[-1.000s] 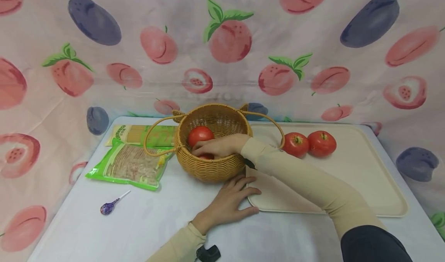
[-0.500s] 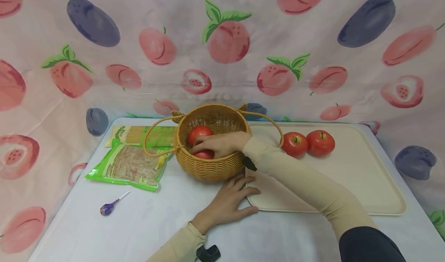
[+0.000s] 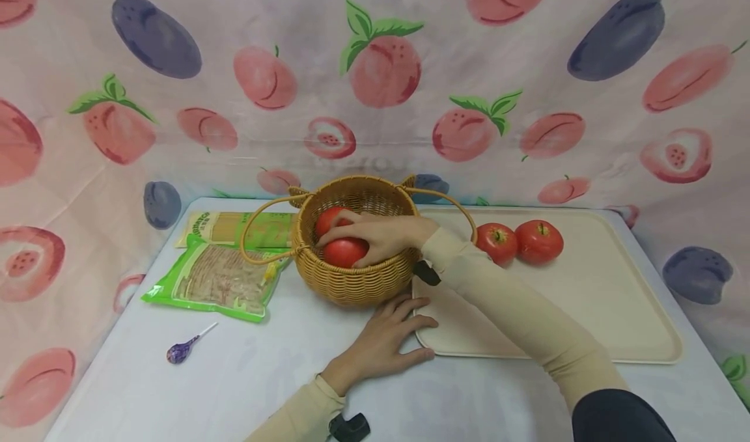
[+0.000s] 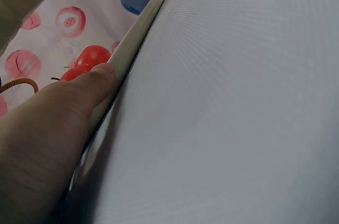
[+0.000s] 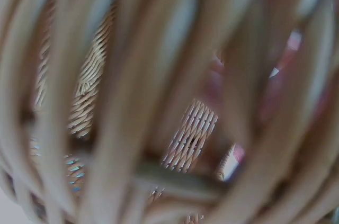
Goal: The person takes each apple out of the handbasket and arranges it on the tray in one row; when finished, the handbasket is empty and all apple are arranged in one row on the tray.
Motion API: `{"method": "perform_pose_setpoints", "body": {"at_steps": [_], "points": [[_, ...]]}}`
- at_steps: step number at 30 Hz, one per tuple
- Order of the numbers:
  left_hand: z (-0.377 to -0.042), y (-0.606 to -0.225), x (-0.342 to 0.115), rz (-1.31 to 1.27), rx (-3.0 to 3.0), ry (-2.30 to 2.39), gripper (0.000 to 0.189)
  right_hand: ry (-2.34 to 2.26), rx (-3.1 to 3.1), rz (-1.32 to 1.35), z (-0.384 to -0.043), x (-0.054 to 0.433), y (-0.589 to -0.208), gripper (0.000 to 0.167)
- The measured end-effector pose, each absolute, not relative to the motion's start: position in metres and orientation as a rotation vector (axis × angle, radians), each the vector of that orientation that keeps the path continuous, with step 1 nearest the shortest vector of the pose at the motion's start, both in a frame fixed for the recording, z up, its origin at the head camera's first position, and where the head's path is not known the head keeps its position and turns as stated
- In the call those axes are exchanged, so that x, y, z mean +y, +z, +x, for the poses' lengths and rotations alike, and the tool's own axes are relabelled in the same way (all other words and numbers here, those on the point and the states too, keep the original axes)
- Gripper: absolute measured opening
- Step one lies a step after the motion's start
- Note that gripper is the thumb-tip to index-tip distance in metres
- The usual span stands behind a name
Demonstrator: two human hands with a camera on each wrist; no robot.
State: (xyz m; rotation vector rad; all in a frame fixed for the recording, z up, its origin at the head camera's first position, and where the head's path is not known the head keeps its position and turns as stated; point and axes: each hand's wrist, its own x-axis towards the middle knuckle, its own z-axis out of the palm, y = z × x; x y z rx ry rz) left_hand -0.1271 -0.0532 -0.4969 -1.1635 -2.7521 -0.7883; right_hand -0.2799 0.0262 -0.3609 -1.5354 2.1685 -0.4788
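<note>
My right hand (image 3: 383, 234) reaches into a wicker basket (image 3: 357, 289), fingers curled over a red apple (image 3: 346, 252) with the thumb on its near side. Another red apple (image 3: 331, 220) lies behind it in the basket, partly covered by the fingers. In the right wrist view the basket's woven wall (image 5: 143, 86) fills the picture, and the hand is hidden. My left hand (image 3: 381, 343) lies with fingers spread at the left edge of a cream tray (image 3: 562, 312). Its thumb (image 4: 98, 82) rests at the tray's rim in the left wrist view.
Two more red apples (image 3: 539, 241) sit side by side at the tray's back left. Left of the basket lie a green-edged food packet (image 3: 219, 279) and a pack of noodles (image 3: 225, 227), with a lollipop (image 3: 180, 351) nearer the front. The basket's handles (image 3: 253, 234) stick out sideways.
My right hand has shifted its grip and risen slightly, and the front apple has come up with it, showing more of itself. The left hand has stayed in place.
</note>
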Motion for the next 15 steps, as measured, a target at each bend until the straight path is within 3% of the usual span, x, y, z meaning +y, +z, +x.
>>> {"method": "perform_pose_setpoints", "body": {"at_steps": [15], "points": [[-0.125,-0.501,-0.049,-1.140,-2.754,-0.737,0.042,-0.734,2.332,-1.464,-0.280,0.048,-0.356,0.060]]}}
